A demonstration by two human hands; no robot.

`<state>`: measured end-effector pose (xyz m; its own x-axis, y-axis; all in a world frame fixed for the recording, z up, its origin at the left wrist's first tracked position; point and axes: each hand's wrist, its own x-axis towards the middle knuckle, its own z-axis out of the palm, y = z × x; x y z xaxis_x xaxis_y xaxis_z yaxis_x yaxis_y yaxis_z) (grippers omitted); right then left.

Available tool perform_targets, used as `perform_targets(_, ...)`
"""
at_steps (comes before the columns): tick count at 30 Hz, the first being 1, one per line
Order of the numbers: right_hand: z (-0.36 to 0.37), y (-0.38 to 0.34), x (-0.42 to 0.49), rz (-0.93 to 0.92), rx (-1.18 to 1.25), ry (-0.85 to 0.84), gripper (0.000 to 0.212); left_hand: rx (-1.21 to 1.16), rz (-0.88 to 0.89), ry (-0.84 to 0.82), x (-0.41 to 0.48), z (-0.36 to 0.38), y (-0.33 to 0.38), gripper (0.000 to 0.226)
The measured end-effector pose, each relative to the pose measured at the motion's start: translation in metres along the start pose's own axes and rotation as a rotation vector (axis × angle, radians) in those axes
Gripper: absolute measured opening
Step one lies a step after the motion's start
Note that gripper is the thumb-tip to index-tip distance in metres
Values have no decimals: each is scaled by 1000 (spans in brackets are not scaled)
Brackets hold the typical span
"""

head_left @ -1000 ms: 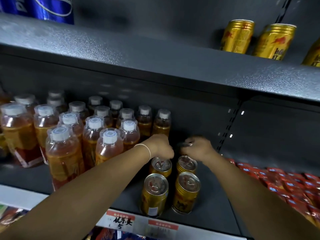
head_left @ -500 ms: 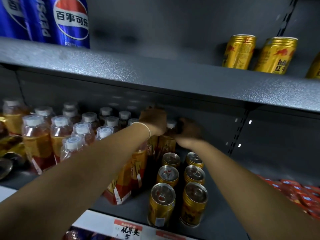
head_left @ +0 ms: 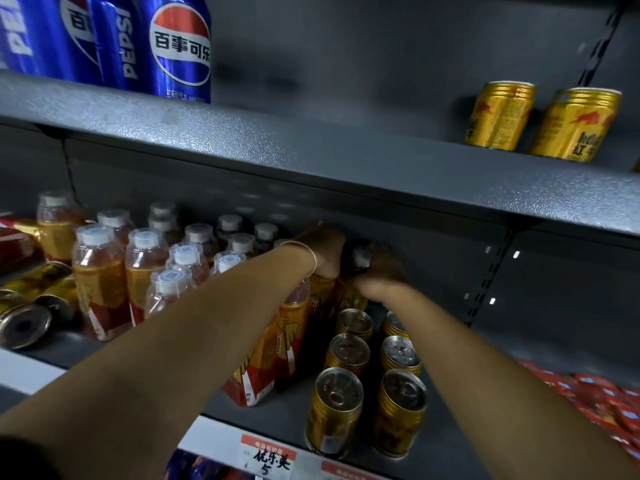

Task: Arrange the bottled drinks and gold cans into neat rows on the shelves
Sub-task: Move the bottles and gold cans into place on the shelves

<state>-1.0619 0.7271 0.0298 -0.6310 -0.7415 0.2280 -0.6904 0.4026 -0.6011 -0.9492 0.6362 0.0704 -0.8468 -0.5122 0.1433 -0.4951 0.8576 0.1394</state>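
The clear plastic bottles of amber drink [head_left: 100, 271], white-capped with orange-and-red labels, stand packed on the dark grey metal lower shelf [head_left: 287, 424]; at least thirteen caps show left of the arms. The left hand [head_left: 323, 251] curls over the top of one rear bottle [head_left: 320, 294]. The right hand [head_left: 381, 270] wraps the neck of the neighbouring bottle [head_left: 362, 259]. Just in front, six upright gold cans [head_left: 334, 410] form two columns of three. Two further gold cans [head_left: 498, 114] stand on the upper shelf [head_left: 311, 150], and at least two toppled gold cans [head_left: 24, 325] lie far left.
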Motion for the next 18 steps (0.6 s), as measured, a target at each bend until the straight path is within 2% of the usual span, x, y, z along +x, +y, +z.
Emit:
perform_targets(3, -1, 4, -6, 22, 16, 21, 71, 69, 39, -34, -6, 2, 6, 40)
perform_targets(5, -2, 8, -12, 25, 46, 46, 64, 121, 69, -21, -10, 3, 10, 47)
perform_targets(10, -13, 15, -26, -7, 102, 155, 49, 120, 96, 19, -19, -2, 15, 32)
perform_targets(13, -22, 16, -34, -34, 131, 202, 48, 99, 121, 78, -24, -9, 21, 24)
perform_targets(18, -33, 16, -53, -104, 161, 345, 45, 60, 159, 243, -34, -20, 29, 32)
